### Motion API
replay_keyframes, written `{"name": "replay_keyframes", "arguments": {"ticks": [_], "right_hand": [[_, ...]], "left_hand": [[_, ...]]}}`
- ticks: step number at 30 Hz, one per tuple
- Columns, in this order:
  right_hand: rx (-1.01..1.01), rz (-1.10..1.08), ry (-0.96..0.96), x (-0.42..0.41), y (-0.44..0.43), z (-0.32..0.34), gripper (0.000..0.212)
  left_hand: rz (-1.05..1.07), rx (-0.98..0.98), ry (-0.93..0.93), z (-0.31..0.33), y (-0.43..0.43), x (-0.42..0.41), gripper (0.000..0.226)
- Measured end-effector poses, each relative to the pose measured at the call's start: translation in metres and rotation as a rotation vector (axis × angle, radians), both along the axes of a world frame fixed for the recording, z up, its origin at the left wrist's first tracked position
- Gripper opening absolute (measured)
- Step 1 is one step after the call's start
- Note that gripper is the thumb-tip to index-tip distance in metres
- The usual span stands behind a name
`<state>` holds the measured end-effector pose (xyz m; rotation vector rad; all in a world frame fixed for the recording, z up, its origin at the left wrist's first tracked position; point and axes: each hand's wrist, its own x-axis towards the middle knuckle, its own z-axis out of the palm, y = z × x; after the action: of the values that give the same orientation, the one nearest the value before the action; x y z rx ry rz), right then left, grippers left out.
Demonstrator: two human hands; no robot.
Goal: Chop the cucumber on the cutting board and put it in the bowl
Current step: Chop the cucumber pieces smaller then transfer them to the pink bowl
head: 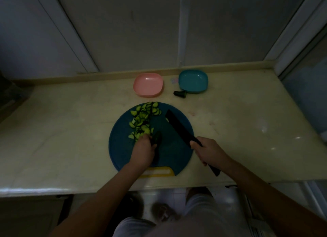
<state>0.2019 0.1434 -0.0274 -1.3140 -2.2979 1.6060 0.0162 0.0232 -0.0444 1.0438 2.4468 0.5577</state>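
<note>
The worktop (pixel 70 130) is pale stone, dimly lit, with a low upstand along its rear edge. Two shallow bowls with rounded corners stand at the rear, apart from each other and from the board: a pink bowl (pixel 148 84) to the left and a teal bowl (pixel 193 81) to the right. A dark cucumber end piece (pixel 180 93) lies on the worktop at the teal bowl's near left corner; whether it touches the bowl cannot be told.

A round blue cutting board (pixel 120 144) lies nearer the person, its yellow grip (pixel 159 172) at the near edge. A black knife (pixel 178 126) slants across the board's right half, tip toward the far side. Whether its edge touches the board cannot be told. The right hand (pixel 208 151) is clamped round the knife handle, whose butt sticks out behind the hand.

The heap of cucumber slices (pixel 144 120) runs along the board's far left part, between the left hand (pixel 143 151) and the pink bowl. The slices are thin, mostly half-rounds, pale green with dark rind, and overlap loosely. The left hand curls round the uncut cucumber stub (pixel 157 138), dark-skinned and short, just beside the heap's near end.
</note>
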Motion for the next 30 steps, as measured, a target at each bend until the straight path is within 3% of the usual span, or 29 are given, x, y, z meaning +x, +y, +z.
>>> {"name": "replay_keyframes", "arguments": {"ticks": [5, 12, 17, 27, 30], "right_hand": [[0.022, 0.064, -0.007, 0.002, 0.002, 0.002, 0.032], [0.081, 0.125, -0.047, -0.002, 0.012, 0.013, 0.035], [0.076, 0.151, -0.036, -0.006, 0.023, 0.021, 0.034], [0.030, 0.197, 0.015, -0.020, 0.029, 0.037, 0.027], [0.097, 0.194, -0.008, -0.017, 0.032, 0.033, 0.026]], "left_hand": [[-0.142, 0.002, 0.115, 0.001, -0.002, -0.001, 0.034], [-0.281, 0.012, 0.220, 0.000, 0.026, 0.014, 0.065], [-0.274, -0.070, 0.466, 0.000, 0.032, 0.008, 0.089], [-0.169, -0.163, 0.395, -0.009, 0.028, -0.003, 0.109], [-0.223, -0.123, 0.418, -0.008, 0.028, 0.002, 0.100]]}}
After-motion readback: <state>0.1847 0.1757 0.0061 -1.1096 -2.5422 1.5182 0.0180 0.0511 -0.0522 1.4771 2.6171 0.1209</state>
